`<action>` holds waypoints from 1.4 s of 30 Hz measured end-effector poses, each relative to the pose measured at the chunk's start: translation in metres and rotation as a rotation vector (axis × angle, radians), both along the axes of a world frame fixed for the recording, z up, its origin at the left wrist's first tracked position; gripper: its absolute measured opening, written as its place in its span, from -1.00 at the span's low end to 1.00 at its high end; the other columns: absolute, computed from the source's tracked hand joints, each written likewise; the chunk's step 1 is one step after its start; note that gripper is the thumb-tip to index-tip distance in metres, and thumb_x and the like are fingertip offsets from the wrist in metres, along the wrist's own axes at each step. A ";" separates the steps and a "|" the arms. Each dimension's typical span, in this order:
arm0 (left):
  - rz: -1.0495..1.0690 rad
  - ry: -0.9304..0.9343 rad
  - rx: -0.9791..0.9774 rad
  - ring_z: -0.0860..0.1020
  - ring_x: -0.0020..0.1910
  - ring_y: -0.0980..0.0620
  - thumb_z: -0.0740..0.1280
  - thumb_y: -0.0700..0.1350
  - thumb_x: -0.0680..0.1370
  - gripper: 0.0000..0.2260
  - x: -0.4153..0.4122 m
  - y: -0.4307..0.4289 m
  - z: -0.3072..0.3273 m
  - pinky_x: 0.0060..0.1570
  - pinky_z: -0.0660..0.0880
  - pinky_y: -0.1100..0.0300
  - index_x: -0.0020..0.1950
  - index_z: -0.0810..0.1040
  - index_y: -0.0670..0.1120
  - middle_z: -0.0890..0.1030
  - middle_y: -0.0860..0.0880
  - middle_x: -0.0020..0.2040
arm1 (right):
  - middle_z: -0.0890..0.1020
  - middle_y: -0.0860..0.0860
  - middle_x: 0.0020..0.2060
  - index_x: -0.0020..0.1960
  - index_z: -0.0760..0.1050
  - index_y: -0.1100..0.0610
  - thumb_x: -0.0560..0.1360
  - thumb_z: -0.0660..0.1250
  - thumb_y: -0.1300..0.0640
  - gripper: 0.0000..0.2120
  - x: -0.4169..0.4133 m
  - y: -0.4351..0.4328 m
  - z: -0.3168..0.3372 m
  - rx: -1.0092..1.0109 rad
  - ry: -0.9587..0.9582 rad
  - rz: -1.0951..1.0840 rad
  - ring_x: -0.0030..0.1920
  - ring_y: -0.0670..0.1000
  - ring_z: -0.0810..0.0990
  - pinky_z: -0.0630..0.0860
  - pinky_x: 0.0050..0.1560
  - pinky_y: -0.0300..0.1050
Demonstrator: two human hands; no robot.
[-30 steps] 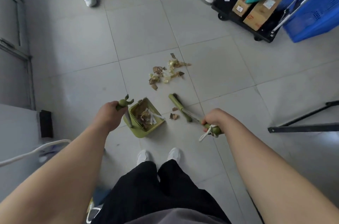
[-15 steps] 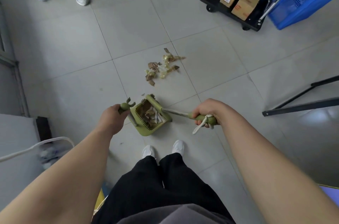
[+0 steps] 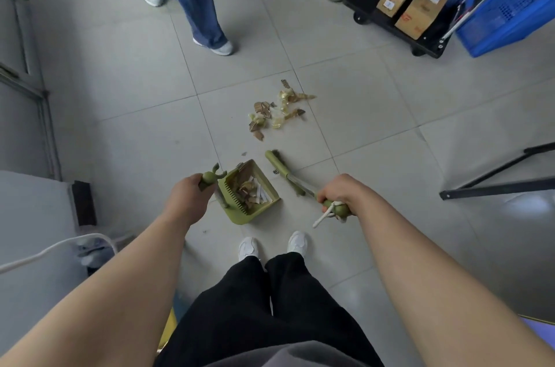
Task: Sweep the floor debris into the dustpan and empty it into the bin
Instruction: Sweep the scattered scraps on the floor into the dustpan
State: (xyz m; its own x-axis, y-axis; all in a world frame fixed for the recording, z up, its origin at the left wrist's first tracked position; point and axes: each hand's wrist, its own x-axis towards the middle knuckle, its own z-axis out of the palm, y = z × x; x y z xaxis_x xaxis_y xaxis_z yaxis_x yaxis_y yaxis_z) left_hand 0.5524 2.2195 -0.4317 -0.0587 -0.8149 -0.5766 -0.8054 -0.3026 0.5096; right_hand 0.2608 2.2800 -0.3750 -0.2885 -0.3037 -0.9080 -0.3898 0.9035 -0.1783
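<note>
Holding brown paper scraps, the olive-green dustpan has a toothed rim.

Green dustpan holds scraps; debris lies beyond broom.

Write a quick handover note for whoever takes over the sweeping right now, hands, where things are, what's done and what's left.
Left hand grips the dustpan handle; the pan sits on the floor just ahead of the feet.
Right hand grips the broom handle; its head rests on the tile to the right of the pan.
Done: some scraps already lie in the pan.
Left: the debris pile farther ahead is still on the floor, plus a small scrap beside the broom. Sweep these in, then empty the pan. No bin is in view.
</note>
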 end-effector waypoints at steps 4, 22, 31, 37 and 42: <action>0.002 0.008 -0.002 0.42 -0.29 -0.06 0.28 -0.03 0.59 -0.82 -0.001 -0.002 0.000 -0.34 0.31 0.16 0.07 0.55 -0.11 0.48 -0.01 -0.28 | 0.56 0.24 -0.33 -0.10 0.50 0.29 0.42 0.30 0.31 -0.93 -0.006 0.004 0.008 0.010 -0.045 -0.055 -0.50 0.06 0.48 0.32 -0.48 -0.23; 0.005 -0.009 -0.020 0.42 -0.29 -0.08 0.28 -0.05 0.59 -0.80 0.008 -0.006 -0.001 -0.36 0.30 0.14 0.04 0.56 -0.17 0.47 -0.03 -0.30 | 0.59 0.24 -0.39 -0.25 0.47 0.34 0.41 0.30 0.32 -0.91 0.005 0.000 0.005 -0.006 0.098 0.028 -0.45 0.14 0.53 0.40 -0.47 -0.18; 0.030 -0.020 -0.027 0.45 -0.28 -0.06 0.29 -0.02 0.59 -0.83 0.018 -0.001 -0.005 -0.33 0.33 0.15 0.07 0.56 -0.10 0.53 -0.04 -0.24 | 0.62 0.25 -0.21 -0.14 0.51 0.28 0.44 0.32 0.25 -0.92 0.020 -0.020 0.031 0.082 0.004 0.178 -0.27 0.14 0.63 0.40 -0.41 -0.20; 0.165 0.034 -0.047 0.48 -0.27 -0.15 0.29 -0.05 0.58 -0.80 0.028 -0.012 0.005 -0.28 0.39 0.09 0.05 0.56 -0.18 0.59 -0.19 -0.18 | 0.61 0.23 -0.25 -0.18 0.48 0.28 0.45 0.31 0.27 -0.93 0.012 -0.045 0.060 0.019 0.006 0.118 -0.50 0.01 0.51 0.36 -0.42 -0.20; 0.216 0.034 -0.067 0.49 -0.23 -0.16 0.29 -0.06 0.59 -0.79 0.034 -0.023 0.006 -0.30 0.36 0.11 0.06 0.56 -0.19 0.58 -0.16 -0.18 | 0.61 0.23 -0.29 -0.20 0.50 0.30 0.44 0.31 0.26 -0.90 0.010 -0.068 0.056 -0.049 0.030 0.072 -0.44 0.06 0.48 0.32 -0.47 -0.25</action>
